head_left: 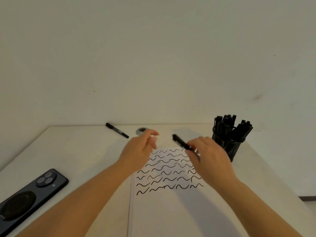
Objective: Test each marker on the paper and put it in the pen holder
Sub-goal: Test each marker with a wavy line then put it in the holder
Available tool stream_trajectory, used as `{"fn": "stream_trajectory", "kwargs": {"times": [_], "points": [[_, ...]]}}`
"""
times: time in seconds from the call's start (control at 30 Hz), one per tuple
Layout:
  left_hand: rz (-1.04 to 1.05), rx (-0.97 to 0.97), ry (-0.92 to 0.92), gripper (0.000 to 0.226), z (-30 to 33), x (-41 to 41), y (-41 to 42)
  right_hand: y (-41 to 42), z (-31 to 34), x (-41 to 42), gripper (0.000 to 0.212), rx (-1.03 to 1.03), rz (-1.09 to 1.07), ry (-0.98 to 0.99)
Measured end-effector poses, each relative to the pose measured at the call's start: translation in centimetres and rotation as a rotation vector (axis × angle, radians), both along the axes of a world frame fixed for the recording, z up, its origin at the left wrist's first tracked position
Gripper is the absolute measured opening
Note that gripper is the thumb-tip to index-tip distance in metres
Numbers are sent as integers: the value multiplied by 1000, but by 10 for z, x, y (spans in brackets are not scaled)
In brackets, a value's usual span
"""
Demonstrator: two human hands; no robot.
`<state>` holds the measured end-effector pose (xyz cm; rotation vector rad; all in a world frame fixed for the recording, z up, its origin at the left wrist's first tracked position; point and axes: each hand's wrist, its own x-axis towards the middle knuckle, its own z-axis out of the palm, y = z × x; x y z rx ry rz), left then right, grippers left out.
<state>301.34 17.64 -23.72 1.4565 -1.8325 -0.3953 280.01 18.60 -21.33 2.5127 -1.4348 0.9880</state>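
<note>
- right hand grips a black marker above the paper's far edge; its long axis slants, free end toward the table's far-left corner
- left hand relaxed, holding nothing; pen holder near the far-right corner

Sitting face-down at the near left corner of a pale table: dark phone, angled toward the far right, round camera cluster at its far end, black circular ring mount on its back. Sitting flush in the tabletop near the far edge, about mid-width: small round grey grommet, partly hidden. Filling the whole background behind the table: plain off-white wall, showing a few small dark specks and a faint brownish smudge at right; showing at the far right edge, a dark strip of baseboard.
</note>
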Motion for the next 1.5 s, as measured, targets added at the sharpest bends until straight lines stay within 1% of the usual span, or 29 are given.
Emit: {"fn": "stream_trajectory", "kwargs": {"times": [0.13, 0.23, 0.3, 0.33, 0.4, 0.5, 0.57, 0.7, 0.77, 0.87, 0.93, 1.0, 1.07, 1.13, 1.27, 1.37, 1.43, 1.5], "points": [[238, 102, -460, 29, -17, 65, -61, -23, 16, -22, 13, 1, -138, -223], [324, 189, -730, 42, -31, 105, -87, -33, 25, -36, 14, 26, -206, -392], [351, 168, -885, 46, -38, 122, -98, -38, 28, -40, 12, 34, -226, -454], [353, 146, -933, 46, -40, 127, -103, -40, 28, -42, 12, 31, -233, -480], [354, 115, -971, 43, -43, 133, -113, -43, 27, -45, 11, 23, -255, -522], [347, 66, -1020, 27, -43, 134, -125, -49, 24, -49, 11, 39, -276, -574], [322, 26, -993, 19, -43, 134, -129, -53, 24, -53, 14, 30, -293, -592], [309, 44, -978, 18, -45, 127, -129, -58, 26, -58, 15, 22, -305, -630], [290, 16, -897, 18, -44, 118, -126, -58, 24, -59, 13, 55, -284, -636], [229, -14, -737, 20, -40, 100, -119, -57, 19, -59, 21, 115, -247, -660], [163, -6, -614, 21, -36, 86, -112, -55, 17, -59, 32, 130, -232, -653], [114, -6, -513, 23, -32, 73, -105, -53, 15, -61, 50, 113, -221, -630], [81, -31, -454, 24, -28, 60, -97, -51, 14, -64, 65, 85, -208, -619], [60, -54, -425, 23, -25, 49, -87, -49, 13, -69, 72, 61, -197, -630], [47, -87, -420, 23, -20, 34, -70, -46, 16, -76, 72, -9, -192, -740], [50, -97, -374, 20, -17, 26, -61, -47, 20, -80, 69, -82, -220, -819], [47, -76, -328, 18, -17, 20, -55, -47, 21, -83, 68, -112, -234, -818], [47, -38, -301, 19, -19, 15, -48, -46, 20, -83, 66, -89, -236, -773]]}}
